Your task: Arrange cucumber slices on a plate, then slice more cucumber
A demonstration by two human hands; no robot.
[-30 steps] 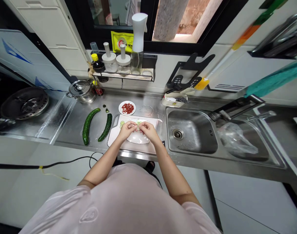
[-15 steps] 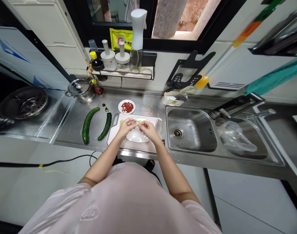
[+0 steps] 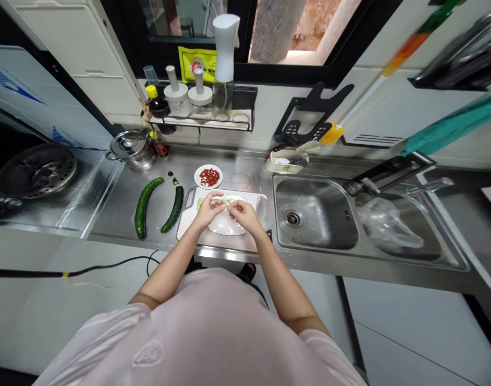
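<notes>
on the steel counter [image 3: 120, 214], left of the sink [image 3: 325, 217], lies a pale chopping board [image 3: 184, 225] bearing a white dish [image 3: 228, 228], with a long cucumber [image 3: 144, 210] and a shorter cucumber [image 3: 173, 209] to its left. the left hand [image 3: 209, 209] and right hand [image 3: 244, 213] come close above the dish, thumbs and fingers bent in around pale green slices [image 3: 228, 201], though whether either pinches one is too small to tell. red bits [image 3: 210, 177] sit on a small plate [image 3: 197, 183] just beyond the board.
</notes>
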